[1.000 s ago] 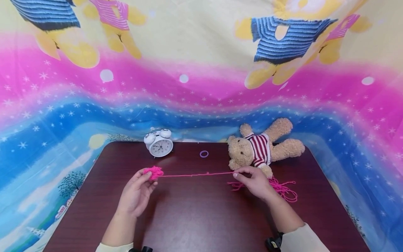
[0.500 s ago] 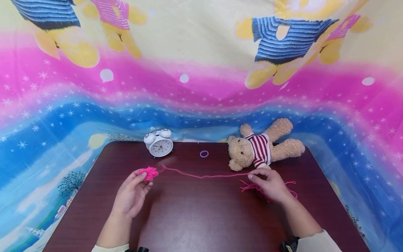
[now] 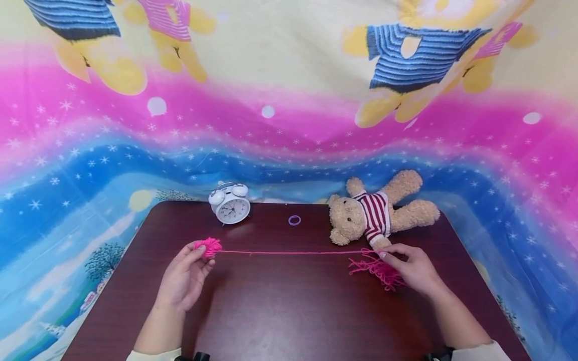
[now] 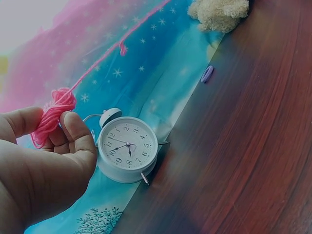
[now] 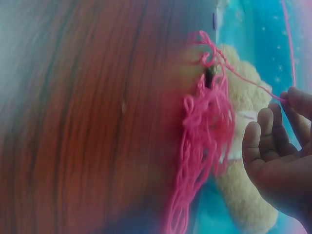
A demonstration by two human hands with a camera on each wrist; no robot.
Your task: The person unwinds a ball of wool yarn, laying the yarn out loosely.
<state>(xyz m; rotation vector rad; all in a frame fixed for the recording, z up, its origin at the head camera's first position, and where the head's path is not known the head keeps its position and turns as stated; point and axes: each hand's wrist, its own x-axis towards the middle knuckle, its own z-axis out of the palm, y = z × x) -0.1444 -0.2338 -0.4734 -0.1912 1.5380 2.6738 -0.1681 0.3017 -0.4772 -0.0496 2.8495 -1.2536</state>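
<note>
My left hand (image 3: 182,281) pinches a small bundle of bright pink yarn (image 3: 207,247) between thumb and fingers, above the left side of the table. From that bundle a single strand (image 3: 289,252) runs nearly straight and taut across to my right hand (image 3: 415,268), whose thumb and forefinger pinch it. In the right wrist view, the strand continues from the pinch down to a loose tangle of pink yarn (image 5: 207,126). This tangle (image 3: 381,273) lies just below the right hand in the head view, which partly covers it.
A white twin-bell alarm clock (image 3: 232,208) stands at the back left of the dark wooden table (image 3: 289,311). Right of it lies a purple ring (image 3: 294,220). A teddy bear (image 3: 377,213) in a striped shirt lies on its back at the far right. A patterned cloth (image 3: 289,135) hangs behind.
My right hand has moved right along the strand, away from the left hand. The strand sagged half a second ago and is now taut. My left hand has shifted slightly left with the bundle.
</note>
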